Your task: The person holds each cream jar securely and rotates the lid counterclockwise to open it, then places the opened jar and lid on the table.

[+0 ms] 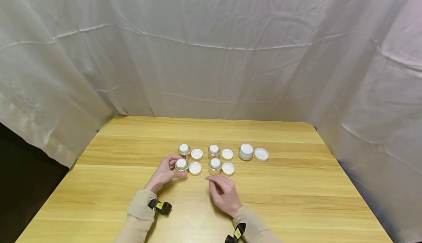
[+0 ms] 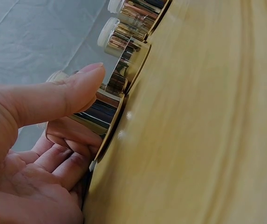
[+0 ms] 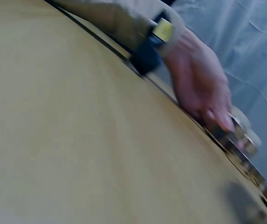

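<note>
My left hand (image 1: 163,173) is around the front-left shiny gold jar (image 1: 181,165), thumb at its near side and fingers curled behind it. The left wrist view shows the thumb (image 2: 72,93) across the mirror-like jar wall (image 2: 98,112). A white disc tops this jar. My right hand (image 1: 225,193) holds nothing, its fingers loosely bent, fingertips just in front of the other front gold jar (image 1: 215,166). Beside these two jars lie round lids, white insides up: one lid (image 1: 195,169) by the left jar, another lid (image 1: 228,168) by the other.
Behind stand two more gold jars, one left (image 1: 184,150) and one middle (image 1: 214,151), with lids (image 1: 196,154) beside them. A paler, larger jar (image 1: 245,152) stands at the right with its white lid (image 1: 261,154). Grey curtains (image 1: 211,70) surround the wooden table (image 1: 296,199).
</note>
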### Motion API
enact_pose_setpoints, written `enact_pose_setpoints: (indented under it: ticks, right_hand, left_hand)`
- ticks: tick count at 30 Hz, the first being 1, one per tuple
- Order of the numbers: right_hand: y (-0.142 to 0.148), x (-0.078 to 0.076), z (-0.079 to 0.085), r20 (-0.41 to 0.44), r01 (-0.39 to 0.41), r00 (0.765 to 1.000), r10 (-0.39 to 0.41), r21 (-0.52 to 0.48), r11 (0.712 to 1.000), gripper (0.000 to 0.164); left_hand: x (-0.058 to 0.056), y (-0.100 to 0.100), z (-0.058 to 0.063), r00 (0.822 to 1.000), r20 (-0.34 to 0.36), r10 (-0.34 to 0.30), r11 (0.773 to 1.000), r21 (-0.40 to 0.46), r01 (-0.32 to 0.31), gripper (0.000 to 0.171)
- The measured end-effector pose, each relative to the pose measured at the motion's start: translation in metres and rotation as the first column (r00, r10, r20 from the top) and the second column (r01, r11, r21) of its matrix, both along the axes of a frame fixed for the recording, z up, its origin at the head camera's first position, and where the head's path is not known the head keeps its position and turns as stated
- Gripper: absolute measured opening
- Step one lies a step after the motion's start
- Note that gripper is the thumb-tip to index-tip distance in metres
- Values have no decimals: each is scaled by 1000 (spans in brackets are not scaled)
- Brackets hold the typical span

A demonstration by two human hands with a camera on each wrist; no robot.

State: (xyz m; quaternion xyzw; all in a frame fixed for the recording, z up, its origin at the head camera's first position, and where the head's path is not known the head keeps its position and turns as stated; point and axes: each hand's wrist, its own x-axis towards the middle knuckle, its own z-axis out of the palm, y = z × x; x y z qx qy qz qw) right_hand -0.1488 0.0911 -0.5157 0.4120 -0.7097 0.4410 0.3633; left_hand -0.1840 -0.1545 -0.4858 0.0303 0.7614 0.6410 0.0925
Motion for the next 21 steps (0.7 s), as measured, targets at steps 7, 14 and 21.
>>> enact_pose_setpoints:
  ticks: [7, 14, 21]
  right_hand:
    - [35, -17, -2, 18, 105, 994, -104, -160, 982, 22]
    - [70, -31, -1, 49, 291, 957, -287, -227, 929, 19]
    - [91, -35, 12, 121, 464, 886, -449, -267, 845, 12]
  left_hand:
    - [1, 0, 1, 1000, 2, 3, 1000, 7, -3, 64]
    - [-2, 0, -1, 1000, 18, 5, 1000, 0, -5, 64]
    - [-2, 0, -3, 999, 17, 30, 999, 16, -30, 64]
